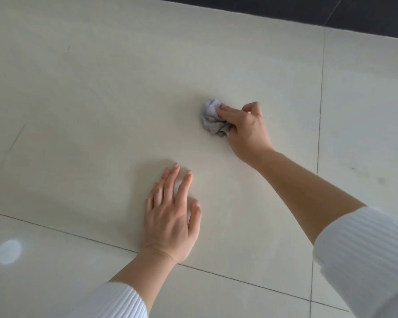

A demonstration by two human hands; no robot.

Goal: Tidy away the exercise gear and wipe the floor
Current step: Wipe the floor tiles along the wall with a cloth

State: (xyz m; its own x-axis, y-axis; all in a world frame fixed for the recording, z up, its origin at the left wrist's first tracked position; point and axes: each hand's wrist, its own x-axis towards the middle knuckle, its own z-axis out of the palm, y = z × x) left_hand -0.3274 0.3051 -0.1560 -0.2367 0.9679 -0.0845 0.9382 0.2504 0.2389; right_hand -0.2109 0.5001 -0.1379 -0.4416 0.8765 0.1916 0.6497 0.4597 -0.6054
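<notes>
A crumpled grey cloth (pixel 210 119) lies pressed on the pale tiled floor (pixel 101 99) right of the middle of the head view. My right hand (pixel 244 129) grips its near side, fingers curled over it, arm stretched out from the lower right. My left hand (pixel 170 216) rests flat on the floor nearer to me, fingers spread, holding nothing. Both arms wear white ribbed sleeves. No exercise gear is in view.
Dark grout lines cross the floor below my left wrist (pixel 55 228) and run down the right side (pixel 319 134). A dark strip of wall or skirting (pixel 285 10) borders the floor at the top right. A bright light reflection (pixel 9 251) shows at lower left.
</notes>
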